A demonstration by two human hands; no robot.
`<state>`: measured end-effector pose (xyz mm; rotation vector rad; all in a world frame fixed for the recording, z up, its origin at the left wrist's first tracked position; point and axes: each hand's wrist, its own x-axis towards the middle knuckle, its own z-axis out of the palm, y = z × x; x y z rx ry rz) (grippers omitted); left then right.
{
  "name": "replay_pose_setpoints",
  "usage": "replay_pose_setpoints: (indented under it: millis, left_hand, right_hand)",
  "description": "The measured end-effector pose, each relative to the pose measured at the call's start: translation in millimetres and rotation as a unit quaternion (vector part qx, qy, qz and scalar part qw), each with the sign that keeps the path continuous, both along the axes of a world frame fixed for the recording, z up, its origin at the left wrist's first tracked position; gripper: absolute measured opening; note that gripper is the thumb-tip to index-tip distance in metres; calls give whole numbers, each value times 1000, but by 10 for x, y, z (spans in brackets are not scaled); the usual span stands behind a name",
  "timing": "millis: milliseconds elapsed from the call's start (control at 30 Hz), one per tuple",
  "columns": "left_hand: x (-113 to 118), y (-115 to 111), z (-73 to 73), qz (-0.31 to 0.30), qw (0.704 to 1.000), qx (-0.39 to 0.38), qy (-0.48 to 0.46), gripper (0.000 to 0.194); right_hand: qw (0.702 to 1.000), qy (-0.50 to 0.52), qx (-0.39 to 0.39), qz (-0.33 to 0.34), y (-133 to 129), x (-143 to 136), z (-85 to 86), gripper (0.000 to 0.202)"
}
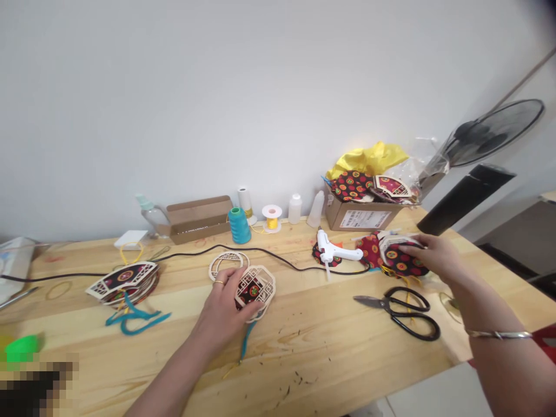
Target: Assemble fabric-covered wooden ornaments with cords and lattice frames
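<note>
My left hand (pixel 226 298) is closed on a cut-out wooden lattice ornament (pixel 264 284) with dark patterned fabric in its middle. A teal ribbon (pixel 247 343) trails from the ornament toward the table's front. Just behind my fingers lies a round wooden frame (pixel 216 262). At the right, my right hand (pixel 428 253) grips a patterned fabric piece (pixel 399 262) with a pale wooden rim, its fingers over the top. Red patterned fabric (pixel 370 250) and yellow cord (pixel 390 271) are beside that piece. Large black-handled scissors (pixel 386 304) lie in front of it.
A white glue gun (pixel 334 252) rests mid-table, with a black cable (pixel 260 250) crossing leftward. Fan-shaped ornaments (pixel 125 281) are stacked at left. Along the wall stand a teal thread cone (pixel 239 226), a brown box (pixel 200 220), bottles (pixel 295 209) and a full carton (pixel 360 215).
</note>
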<state>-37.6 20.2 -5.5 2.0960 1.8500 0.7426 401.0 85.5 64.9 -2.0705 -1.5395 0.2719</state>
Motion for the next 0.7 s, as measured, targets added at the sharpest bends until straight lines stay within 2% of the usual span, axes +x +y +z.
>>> replay_pose_setpoints:
  millis: [67,100,133,167,200,267,367,467,500,600,633,700]
  left_hand:
    - [-4,18,6,6,1000,15,-15,47]
    - [-5,25,7,5,1000,21,-22,42]
    - [-4,28,6,4,999,24,-28,39]
    - [-2,29,5,2,999,26,-33,38]
    - [1,27,3,1,999,26,-35,38]
    - [9,18,4,2,999,25,-39,38]
    - [21,4,18,6,999,29,-45,37]
    - [35,-6,40,2,999,31,-44,35]
    - [41,-10,46,1,998,34,-43,35]
    - [63,-22,52,-3,998,50,-39,33]
    - [69,-26,50,-6,998,56,-37,32]
    - [76,-28,41,-13,997,72,-32,31]
  right_hand:
    - [998,42,16,-52,-79,-34,132,34]
    - [988,113,45,-90,-119,-70,205,38]
    - [967,190,93,-143,-160,-122,276,41]
    - [958,225,112,-139,-202,-192,343,40]
    - [949,264,128,-117,-244,-283,400,36]
    - [903,403,148,-27,-330,-525,466,25]
    - [859,496,-20,123,-448,-1015,414,28]
    - [804,484,-197,284,-536,-1537,204,24]
    - [795,464,-232,314,-556,-1687,121,22]
    - [795,376,-303,367,-593,-1993,-98,22]
    - [798,357,-302,380,-599,-2043,-150,25]
    - [823,316,-277,383,-604,-2074,-224,37]
